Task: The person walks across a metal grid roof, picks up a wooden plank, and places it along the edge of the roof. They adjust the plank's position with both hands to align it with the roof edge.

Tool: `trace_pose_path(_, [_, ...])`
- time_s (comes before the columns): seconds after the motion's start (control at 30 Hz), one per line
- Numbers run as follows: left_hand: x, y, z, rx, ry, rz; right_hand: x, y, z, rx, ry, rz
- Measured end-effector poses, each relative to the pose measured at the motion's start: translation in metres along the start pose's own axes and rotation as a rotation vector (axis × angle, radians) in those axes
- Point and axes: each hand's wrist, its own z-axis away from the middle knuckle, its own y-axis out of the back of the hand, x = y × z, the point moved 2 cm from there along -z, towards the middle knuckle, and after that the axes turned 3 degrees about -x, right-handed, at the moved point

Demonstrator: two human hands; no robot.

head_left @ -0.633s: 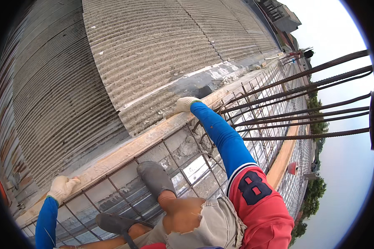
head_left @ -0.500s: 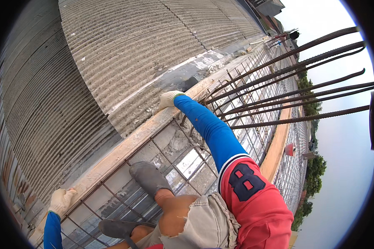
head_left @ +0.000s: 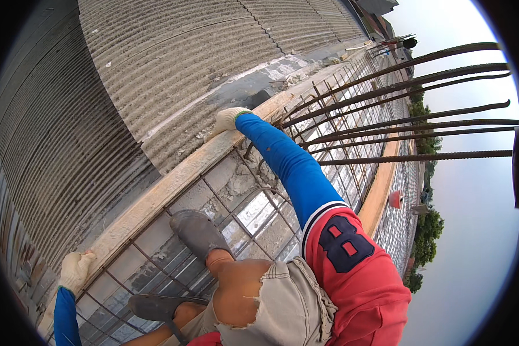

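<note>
A long wooden plank (head_left: pixel 161 197) runs slantwise beside the rebar mesh, from the lower left toward the upper right. My left hand (head_left: pixel 76 271), in a cream knit glove, grips the plank near its lower left end. Farther up, my right hand (head_left: pixel 230 120), gloved the same way, is wrapped over the plank, its fingertips hidden on the far side. Both arms wear blue sleeves. My feet, in dark grey shoes (head_left: pixel 199 233), are on or just above the mesh (head_left: pixel 236 216), close to the plank.
Beyond the plank lies a corrugated roof (head_left: pixel 179 75). Thick rebar rods (head_left: pixel 421 155) jut out at the right, near my right arm. Another wooden board (head_left: pixel 380 190) crosses the mesh, with a red container (head_left: pixel 395 199) past it. Broken concrete (head_left: pixel 245 179) lies below the mesh.
The view has shifted a little, so the plank, the shoes and both hands appear slightly farther left. Both hands keep their hold on the plank.
</note>
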Motion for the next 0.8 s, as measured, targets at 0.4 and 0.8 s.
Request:
trace_pose_path(0.4, [0.018,0.004,0.006,-0.039,0.069,-0.037,0.005,-0.004,-0.011,-0.039,-0.037,-0.012])
trace_pose_path(0.8, [0.042,0.025,0.014,-0.176,0.135,-0.108,0.000,-0.001,0.001,-0.038,0.017,0.079])
